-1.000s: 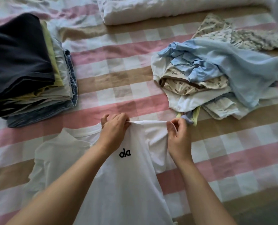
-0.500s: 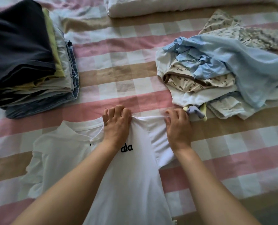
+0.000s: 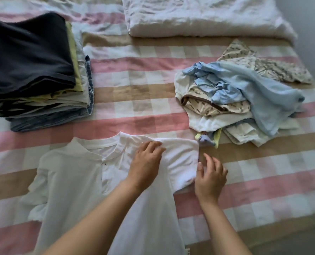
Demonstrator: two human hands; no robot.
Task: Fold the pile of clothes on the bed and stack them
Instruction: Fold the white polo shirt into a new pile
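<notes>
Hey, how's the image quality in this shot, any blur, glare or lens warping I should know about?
Head view: soft even daylight, no glare or hard shadows; the white T-shirt looks washed out near its sleeve; motion blur smears the right hand and the far edge of the folded stack; the wide lens bows the stripes of the checked sheet at the edges.
</notes>
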